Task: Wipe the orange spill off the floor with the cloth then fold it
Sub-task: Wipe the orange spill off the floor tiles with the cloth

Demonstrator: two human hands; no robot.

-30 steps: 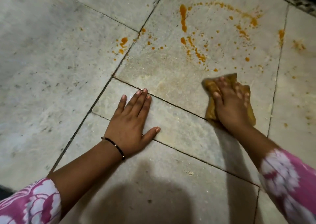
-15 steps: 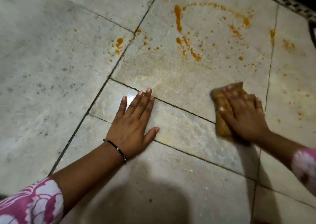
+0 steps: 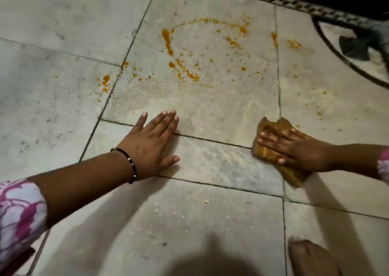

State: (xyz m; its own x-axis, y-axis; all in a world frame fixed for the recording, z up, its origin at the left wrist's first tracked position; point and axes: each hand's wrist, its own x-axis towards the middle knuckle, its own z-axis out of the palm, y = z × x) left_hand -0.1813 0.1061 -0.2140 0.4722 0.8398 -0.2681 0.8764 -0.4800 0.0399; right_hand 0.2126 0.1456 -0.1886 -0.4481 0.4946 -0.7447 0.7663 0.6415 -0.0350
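The orange spill lies as streaks and drops in a rough ring on the pale stone floor, ahead of both hands. A crumpled, orange-stained cloth sits on the floor at the right. My right hand presses flat on it with straight fingers pointing left. My left hand rests flat on the floor with fingers straight, a dark bracelet on its wrist. Between the hands the floor shows a pale wiped smear.
A dark grate runs along the far edge. A round dark stand or fan base is at the upper right. A bare foot is at the bottom right. Smaller orange drops lie left of the tile joint.
My right hand has slid the cloth toward me and to the right, away from the spill. The left hand stays planted. The view has tilted up, showing the grate and stand.
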